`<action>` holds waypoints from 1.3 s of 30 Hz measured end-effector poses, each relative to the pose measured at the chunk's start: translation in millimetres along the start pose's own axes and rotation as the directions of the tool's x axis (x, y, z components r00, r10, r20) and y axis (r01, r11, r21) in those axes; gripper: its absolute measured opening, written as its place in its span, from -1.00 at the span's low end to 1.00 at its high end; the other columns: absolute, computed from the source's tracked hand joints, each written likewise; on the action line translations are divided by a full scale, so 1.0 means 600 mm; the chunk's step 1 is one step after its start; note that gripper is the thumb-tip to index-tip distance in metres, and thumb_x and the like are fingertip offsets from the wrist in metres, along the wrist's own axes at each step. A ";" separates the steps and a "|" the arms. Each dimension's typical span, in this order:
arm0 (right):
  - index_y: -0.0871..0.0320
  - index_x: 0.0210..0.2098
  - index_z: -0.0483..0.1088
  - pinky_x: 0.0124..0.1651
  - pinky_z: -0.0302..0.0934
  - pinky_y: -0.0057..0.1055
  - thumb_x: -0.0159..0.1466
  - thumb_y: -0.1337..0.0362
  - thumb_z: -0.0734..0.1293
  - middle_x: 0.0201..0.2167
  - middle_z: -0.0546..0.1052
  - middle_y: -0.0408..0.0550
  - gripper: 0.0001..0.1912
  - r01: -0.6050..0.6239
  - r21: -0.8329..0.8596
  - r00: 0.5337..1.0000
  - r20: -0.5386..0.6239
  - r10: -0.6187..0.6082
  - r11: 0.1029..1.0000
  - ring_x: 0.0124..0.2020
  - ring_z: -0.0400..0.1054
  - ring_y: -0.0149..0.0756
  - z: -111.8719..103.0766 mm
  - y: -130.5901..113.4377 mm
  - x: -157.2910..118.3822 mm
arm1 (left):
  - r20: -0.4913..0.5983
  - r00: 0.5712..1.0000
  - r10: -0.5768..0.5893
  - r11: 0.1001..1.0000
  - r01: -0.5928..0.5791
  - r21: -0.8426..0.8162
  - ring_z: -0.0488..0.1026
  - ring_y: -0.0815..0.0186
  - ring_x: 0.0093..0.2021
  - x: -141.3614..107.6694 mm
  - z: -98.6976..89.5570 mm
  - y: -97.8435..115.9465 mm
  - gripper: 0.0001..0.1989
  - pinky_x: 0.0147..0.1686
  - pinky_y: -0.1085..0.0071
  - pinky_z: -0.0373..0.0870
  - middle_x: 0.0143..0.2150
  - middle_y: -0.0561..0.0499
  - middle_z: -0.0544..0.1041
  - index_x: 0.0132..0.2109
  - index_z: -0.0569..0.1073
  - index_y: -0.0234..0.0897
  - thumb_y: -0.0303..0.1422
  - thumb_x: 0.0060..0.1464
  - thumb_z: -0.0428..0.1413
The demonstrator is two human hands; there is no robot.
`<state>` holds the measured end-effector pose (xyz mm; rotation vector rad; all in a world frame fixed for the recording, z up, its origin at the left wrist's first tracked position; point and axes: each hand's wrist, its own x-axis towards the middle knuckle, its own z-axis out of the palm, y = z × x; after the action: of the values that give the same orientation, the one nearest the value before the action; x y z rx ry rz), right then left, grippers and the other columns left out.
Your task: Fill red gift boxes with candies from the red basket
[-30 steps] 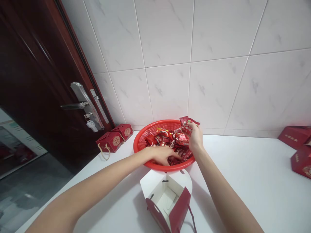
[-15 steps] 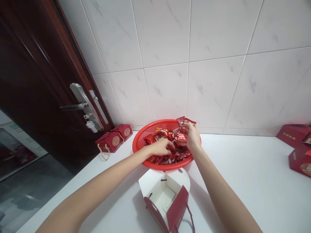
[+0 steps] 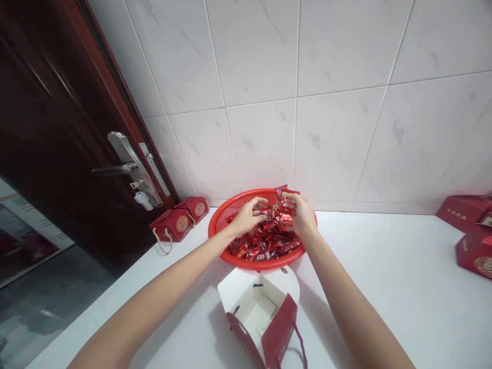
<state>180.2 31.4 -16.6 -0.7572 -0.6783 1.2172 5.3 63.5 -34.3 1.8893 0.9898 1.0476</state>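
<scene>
A: What is set out, and where?

B: A red basket (image 3: 259,266) heaped with red packets (image 3: 265,243) is placed on a white bench (image 3: 376,287). With the basket's centre taken as the middle of the clock, the tiled wall (image 3: 330,102) is found at twelve. At six, just beside the rim, a maroon box (image 3: 280,328) is stood with its flaps spread and its pale inside on view. At nine, two closed gift boxes (image 3: 177,221) are set near a dark door (image 3: 46,128). Well apart at three, more red boxes (image 3: 461,211) are seen.

A: How are the hands placed?

B: By the right hand (image 3: 303,214), at two o'clock, a shiny packet (image 3: 285,201) is held, thumb and fingers clamped on it, its free end pointed towards eleven. Whether a second packet is tucked behind it cannot be told. The left hand (image 3: 245,220) is held over the heap at ten o'clock, its fingers curved about another packet; whether that one is gripped or only touched cannot be told.

A: How is the picking best done?

B: A pinch near a packet's flat edge is probably safest, since slick wrapping can be expected to slide. Each packet should be drawn straight up, so that neighbours are not dragged over the rim. The right grip should be kept firm but light, so that the contents are not crushed while the left fingers are closed.
</scene>
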 end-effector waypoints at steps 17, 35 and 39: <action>0.13 -0.46 0.45 -0.55 0.32 -0.44 -0.03 0.27 0.42 -0.53 0.53 -0.17 -0.88 -0.144 -0.151 0.981 0.110 0.161 0.978 -0.49 0.40 -0.30 0.014 -0.018 -0.026 | -0.106 0.992 0.064 0.997 -0.069 -0.044 0.53 0.18 0.02 -0.004 -0.007 0.029 -0.49 0.02 0.24 0.48 0.01 -0.11 0.58 0.15 0.39 -0.26 -0.37 0.02 0.21; 0.09 -0.45 0.39 -0.55 0.20 -0.43 0.00 0.22 0.33 -0.54 0.52 -0.19 -0.88 -0.063 -0.145 0.997 -0.052 0.056 0.987 -0.51 0.39 -0.28 0.008 -0.009 -0.014 | 0.533 0.708 -0.463 0.498 -0.290 0.817 0.39 -0.07 0.19 -0.039 0.015 0.064 -0.35 0.17 0.19 0.33 0.12 -0.17 0.52 0.15 0.57 -0.12 -0.40 -0.20 0.29; 0.08 -0.44 0.39 -0.56 0.20 -0.42 0.00 0.21 0.33 -0.53 0.51 -0.21 -0.88 -0.058 -0.159 0.997 -0.053 0.051 0.986 -0.52 0.37 -0.29 0.006 -0.007 -0.012 | 0.483 0.716 -0.504 0.408 -0.295 0.864 0.36 -0.06 0.21 -0.041 0.016 0.074 -0.38 0.20 0.20 0.29 0.16 -0.20 0.50 0.19 0.53 -0.18 -0.30 -0.09 0.28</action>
<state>178.0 24.1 -11.6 -0.9419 -0.7250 1.1996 16.5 21.2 -7.4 2.6776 1.2893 -0.6059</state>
